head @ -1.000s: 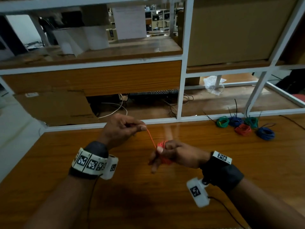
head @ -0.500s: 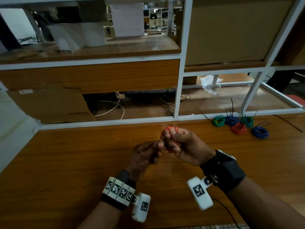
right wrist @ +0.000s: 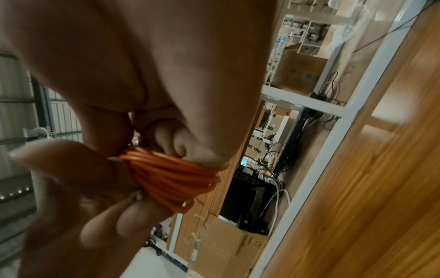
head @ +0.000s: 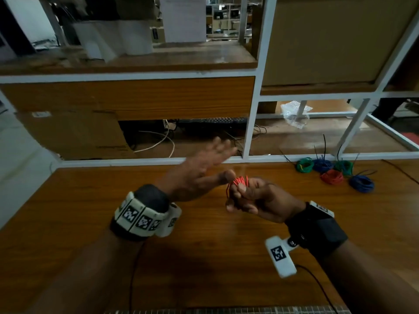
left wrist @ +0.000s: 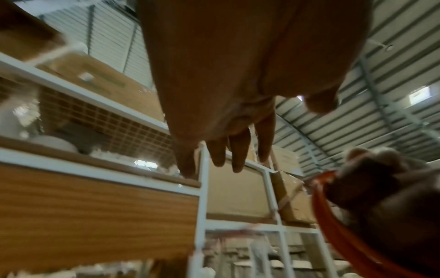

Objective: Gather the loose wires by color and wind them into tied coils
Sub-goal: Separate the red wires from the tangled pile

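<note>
A coil of red-orange wire (head: 238, 183) is wound round the fingers of my right hand (head: 251, 196), which holds it above the wooden table (head: 204, 257); the right wrist view shows the same red-orange wire coil (right wrist: 171, 176) looped between curled fingers (right wrist: 133, 216) and thumb. My left hand (head: 204, 168) hovers just left of the coil with straight, spread fingers (left wrist: 238, 150) and holds nothing. In the left wrist view the red-orange wire (left wrist: 333, 225) hangs from the right hand (left wrist: 381, 188).
Several tied coils lie at the table's back right: green (head: 305, 164), blue (head: 322, 164), dark green (head: 343, 166), red (head: 332, 176) and blue (head: 361, 183). A white shelf frame (head: 251, 123) rises behind the table, with a plastic bag (head: 294, 114) inside.
My left hand has let go of the wire end it was pulling and winding, and now lies open beside the coil. The right hand keeps hold of the coil.
</note>
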A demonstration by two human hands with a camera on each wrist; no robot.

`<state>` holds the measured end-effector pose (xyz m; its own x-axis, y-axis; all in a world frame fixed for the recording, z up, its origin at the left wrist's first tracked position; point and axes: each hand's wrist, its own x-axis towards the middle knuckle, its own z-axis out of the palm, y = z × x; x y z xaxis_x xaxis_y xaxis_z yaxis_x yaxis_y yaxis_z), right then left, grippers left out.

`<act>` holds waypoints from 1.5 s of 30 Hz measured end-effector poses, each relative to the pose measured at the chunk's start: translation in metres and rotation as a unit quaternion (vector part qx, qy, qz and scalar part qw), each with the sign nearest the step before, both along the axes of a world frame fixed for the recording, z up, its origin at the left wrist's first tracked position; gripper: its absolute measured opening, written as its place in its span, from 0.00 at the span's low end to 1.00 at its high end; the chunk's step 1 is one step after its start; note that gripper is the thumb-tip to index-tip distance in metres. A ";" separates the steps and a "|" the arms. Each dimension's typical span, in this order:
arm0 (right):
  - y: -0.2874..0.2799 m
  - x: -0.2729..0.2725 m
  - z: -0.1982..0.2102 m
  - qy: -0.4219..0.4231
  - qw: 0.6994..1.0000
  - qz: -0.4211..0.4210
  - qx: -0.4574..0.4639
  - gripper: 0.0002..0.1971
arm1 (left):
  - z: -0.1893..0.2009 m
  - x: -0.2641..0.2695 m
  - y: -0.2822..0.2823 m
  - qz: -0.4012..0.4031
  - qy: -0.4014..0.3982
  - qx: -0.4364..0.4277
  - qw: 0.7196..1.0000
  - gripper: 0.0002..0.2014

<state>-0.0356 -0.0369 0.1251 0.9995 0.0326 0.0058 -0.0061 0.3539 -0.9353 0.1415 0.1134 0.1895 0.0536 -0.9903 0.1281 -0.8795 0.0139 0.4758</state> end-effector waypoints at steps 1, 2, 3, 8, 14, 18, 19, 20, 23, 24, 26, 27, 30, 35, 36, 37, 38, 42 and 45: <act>0.000 0.001 0.002 -0.012 1.000 0.016 0.014 0.08 | -0.002 -0.009 -0.005 -0.027 0.055 0.048 0.997 0.35; 0.000 0.003 0.004 -0.028 0.998 0.031 0.036 0.08 | -0.012 -0.015 -0.009 -0.037 0.130 0.068 0.988 0.35; -0.001 0.004 0.006 -0.044 0.996 0.046 0.062 0.09 | -0.022 -0.022 -0.010 -0.031 0.212 0.067 0.975 0.32; -0.011 -0.003 0.002 -0.063 0.984 0.047 0.161 0.10 | -0.069 -0.050 -0.012 0.088 0.474 -0.027 0.876 0.24; -0.013 -0.004 -0.011 -0.056 0.972 0.008 0.226 0.16 | -0.082 -0.058 -0.016 0.087 0.581 -0.056 0.808 0.29; -0.018 0.006 -0.024 -0.027 0.974 -0.033 0.223 0.18 | -0.088 -0.059 -0.021 0.150 0.591 -0.065 0.790 0.35; -0.020 0.008 -0.028 -0.013 0.974 -0.046 0.222 0.18 | -0.089 -0.059 -0.022 0.168 0.588 -0.064 0.788 0.36; -0.022 0.009 -0.031 0.002 0.974 -0.064 0.217 0.18 | -0.091 -0.058 -0.023 0.178 0.588 -0.062 0.786 0.35; -0.022 0.013 -0.039 0.032 0.972 -0.131 0.195 0.19 | -0.098 -0.055 -0.023 0.185 0.599 -0.050 0.777 0.25; -0.019 0.015 -0.039 0.038 0.970 -0.148 0.187 0.19 | -0.099 -0.055 -0.023 0.184 0.603 -0.048 0.775 0.20; -0.015 0.019 -0.041 0.046 0.970 -0.168 0.171 0.19 | -0.097 -0.058 -0.024 0.184 0.605 -0.049 0.773 0.12; -0.013 0.021 -0.041 0.046 0.972 -0.172 0.154 0.20 | -0.098 -0.058 -0.026 0.190 0.605 -0.052 0.771 0.12; -0.004 0.025 -0.036 0.051 0.972 -0.218 0.074 0.20 | -0.101 -0.056 -0.035 0.219 0.616 -0.063 0.754 0.13; -0.006 0.023 -0.036 0.068 0.915 -0.380 -0.112 0.18 | -0.101 -0.043 -0.042 0.269 0.558 -0.069 0.782 0.10; -0.011 0.019 -0.037 0.080 0.905 -0.387 -0.156 0.21 | -0.102 -0.036 -0.041 0.275 0.519 -0.080 0.805 0.09; -0.015 0.015 -0.036 0.096 0.900 -0.380 -0.192 0.22 | -0.102 -0.028 -0.039 0.269 0.455 -0.083 0.845 0.09; -0.017 0.010 -0.033 0.109 0.900 -0.359 -0.221 0.22 | -0.103 -0.021 -0.038 0.249 0.377 -0.071 0.889 0.09; -0.013 0.009 -0.020 0.140 0.894 -0.243 -0.348 0.17 | -0.100 -0.017 -0.041 0.154 0.133 0.027 0.979 0.11; -0.012 0.012 -0.023 0.118 0.881 -0.264 -0.373 0.08 | -0.099 -0.015 -0.046 0.129 0.160 -0.010 0.979 0.12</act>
<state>-0.0236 -0.0493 0.1026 0.8467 -0.5311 -0.0307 -0.2510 -0.3479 -0.9033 0.1261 0.0673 0.0905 0.3423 -0.9360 0.0823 -0.6610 -0.1777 0.7290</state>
